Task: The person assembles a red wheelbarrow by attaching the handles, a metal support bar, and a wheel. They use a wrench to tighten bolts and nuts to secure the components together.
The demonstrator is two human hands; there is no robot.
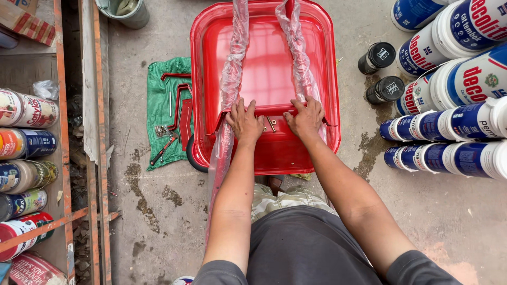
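On the red tray (264,153), left hand (244,123) and right hand (305,119) press fingers down on the bracket (270,110), gripping nothing; loose bolts (271,124) could roll away

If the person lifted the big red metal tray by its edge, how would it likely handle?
The red metal tray probably stays stiff: its pressed walls and rolled rim hold shape under the left hand and right hand. Its glossy paint may be slippery. The clear plastic wrap on its handle bars would likely crinkle and slide.

Bright even daylight, soft shadows, sharp focus, slight wide-angle bending at edges.
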